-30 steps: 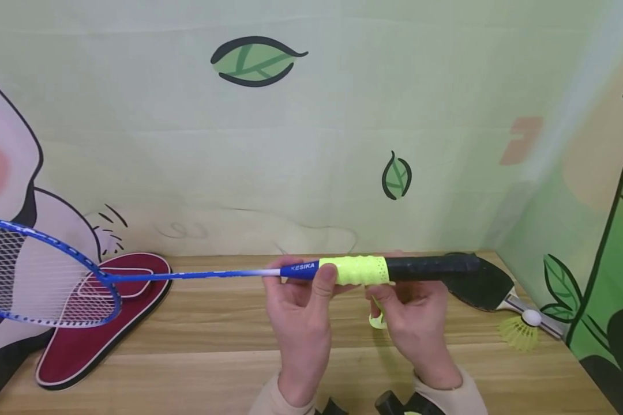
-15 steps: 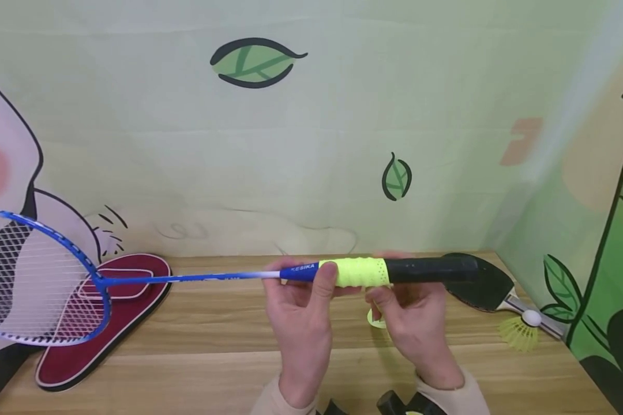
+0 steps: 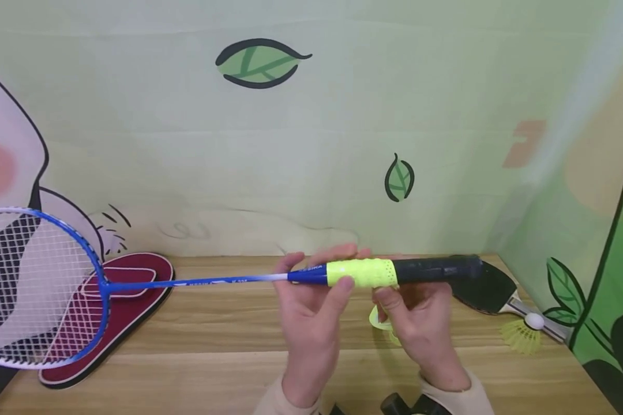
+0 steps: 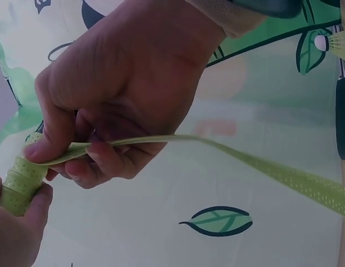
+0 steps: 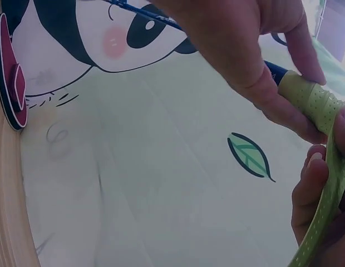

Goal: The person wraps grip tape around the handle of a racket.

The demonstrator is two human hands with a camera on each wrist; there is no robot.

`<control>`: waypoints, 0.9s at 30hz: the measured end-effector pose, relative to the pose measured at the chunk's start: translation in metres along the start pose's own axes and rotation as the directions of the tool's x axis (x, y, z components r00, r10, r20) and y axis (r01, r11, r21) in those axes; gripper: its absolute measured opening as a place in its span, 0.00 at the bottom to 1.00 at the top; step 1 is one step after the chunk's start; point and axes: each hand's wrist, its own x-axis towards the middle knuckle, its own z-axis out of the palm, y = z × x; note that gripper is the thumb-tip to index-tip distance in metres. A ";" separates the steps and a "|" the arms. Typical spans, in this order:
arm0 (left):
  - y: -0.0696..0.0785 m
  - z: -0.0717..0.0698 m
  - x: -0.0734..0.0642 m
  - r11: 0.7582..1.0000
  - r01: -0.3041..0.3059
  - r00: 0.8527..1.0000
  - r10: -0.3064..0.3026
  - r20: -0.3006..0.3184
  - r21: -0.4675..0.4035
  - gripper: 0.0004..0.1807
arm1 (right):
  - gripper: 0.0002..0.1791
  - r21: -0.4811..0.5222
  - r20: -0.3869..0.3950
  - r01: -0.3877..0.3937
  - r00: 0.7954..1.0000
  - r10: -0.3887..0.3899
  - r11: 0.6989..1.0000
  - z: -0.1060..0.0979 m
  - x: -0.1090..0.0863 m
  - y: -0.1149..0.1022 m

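Observation:
A blue badminton racket point(image 3: 202, 282) lies level across the head view above the table, its strung head to the left. Yellow perforated grip tape point(image 3: 360, 272) is wound around the upper handle; the rest of the handle is black. My left hand point(image 3: 311, 334) holds the racket at the blue cone and wound tape, thumb in front and fingers behind. Just under the handle, my right hand point(image 3: 426, 328) pinches the unwound tape between thumb and fingers. The loose strip point(image 4: 272, 169) trails away from that pinch in the left wrist view, slightly twisted.
On the wooden table point(image 3: 202, 357), a dark red padded case point(image 3: 130, 323) with white trim lies at the left. At the back right are a black table tennis paddle point(image 3: 485, 288) and a yellow shuttlecock point(image 3: 524, 334). A printed cloth point(image 3: 316, 144) hangs behind.
The racket has turned about its length, so its strung face shows wider. My left thumb has shifted along the wound tape and the left fingers now show above the handle. The right hand keeps its pinch.

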 end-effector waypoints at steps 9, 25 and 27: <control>0.002 0.000 0.000 0.994 0.017 0.998 -0.012 -0.054 0.106 0.27 | 0.19 0.012 0.006 0.040 0.999 -0.040 0.999 -0.002 0.001 0.000; 0.007 0.000 -0.002 0.969 0.103 0.985 -0.069 -0.156 0.223 0.24 | 0.23 -0.001 0.023 0.035 0.999 -0.035 0.999 -0.002 -0.002 0.001; 0.007 0.000 -0.002 0.967 0.108 0.984 -0.071 -0.160 0.231 0.23 | 0.25 0.018 0.029 0.042 0.999 -0.042 0.999 -0.002 -0.002 0.000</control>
